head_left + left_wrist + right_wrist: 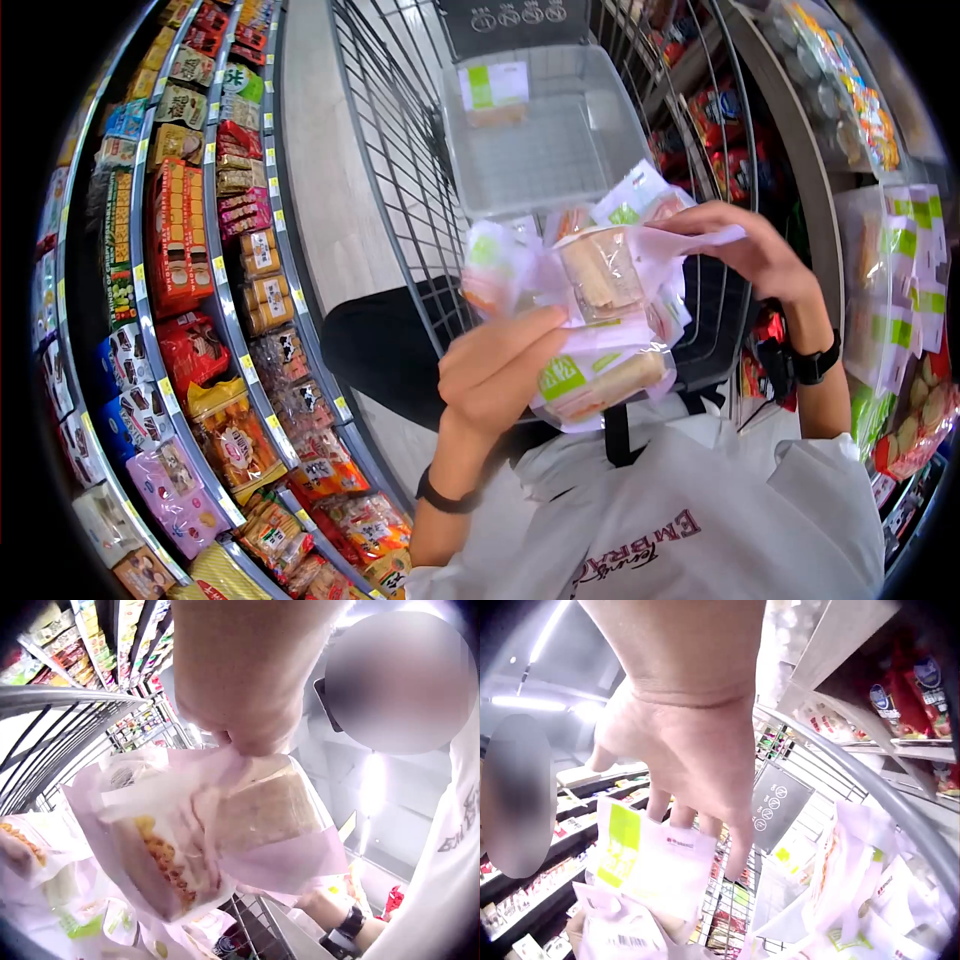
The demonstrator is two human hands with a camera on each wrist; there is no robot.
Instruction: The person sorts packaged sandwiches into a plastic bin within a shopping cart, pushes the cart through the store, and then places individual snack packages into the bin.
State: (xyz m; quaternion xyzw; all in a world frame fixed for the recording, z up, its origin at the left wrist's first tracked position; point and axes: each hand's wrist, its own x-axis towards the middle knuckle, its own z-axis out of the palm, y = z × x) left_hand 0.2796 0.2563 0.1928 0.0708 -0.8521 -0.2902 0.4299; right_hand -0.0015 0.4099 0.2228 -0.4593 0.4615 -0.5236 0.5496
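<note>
Two bare hands are recorded in the head view, at a group of wrapped packets (605, 270) with white, lilac and green film and clear windows showing pale bread-like contents. The packets are bunched in front of the person's white shirt (640, 510), at the near end of a wire cart (372, 130). The left hand (505, 365) has its fingers curled, its grip closed on wrapper film at the near left of the bunch. The right hand (750, 245) lies at the far right of the bunch, fingers extended toward a film edge. A translucent bin (545, 160) sits in the cart beyond the bunch, with a single packet (495, 90) at its far left. Stocked shelves (210, 210) stand along the left; a dark watch (817, 360) is on the right wrist. Left wrist view: the fingers pinch the upper film of a packet with a red-brown filling picture (161, 859), which hangs below the hand. Right wrist view: the grip is loose, thumb apart, fingertips partly hidden behind a green-and-white packet (641, 851); whether they bear on it cannot be told.
</note>
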